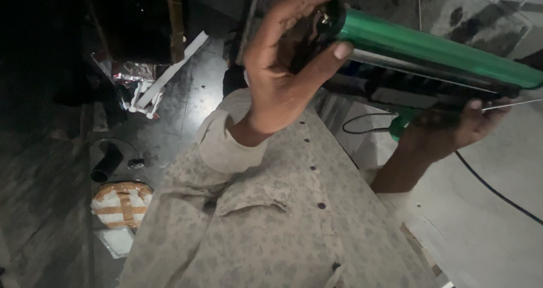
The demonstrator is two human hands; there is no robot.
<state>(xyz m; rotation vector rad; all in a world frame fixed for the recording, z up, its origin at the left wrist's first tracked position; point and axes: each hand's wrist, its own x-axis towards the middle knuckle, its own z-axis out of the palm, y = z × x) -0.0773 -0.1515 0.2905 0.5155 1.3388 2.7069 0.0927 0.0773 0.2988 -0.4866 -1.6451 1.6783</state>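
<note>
My left hand [283, 67] is closed around the near end of a long green cylinder [430, 48], thumb pressed on its side and fingers curled over the end cap. The cylinder lies along a black elongated cartridge body [396, 90]. My right hand [458, 127] grips that body from below, farther to the right, next to a green plastic tab [400, 124]. A thin metal rod [512, 104] sticks out past the right fingers. Both hands hold the assembly in the air, above my patterned shirt.
A white surface [486, 226] with a black cable [492, 189] across it lies at the right. On the dark floor at the left are a black tube [107, 163], a round orange-and-white wrapped bundle [121, 204], a small white packet [116, 240] and white plastic pieces [144, 98].
</note>
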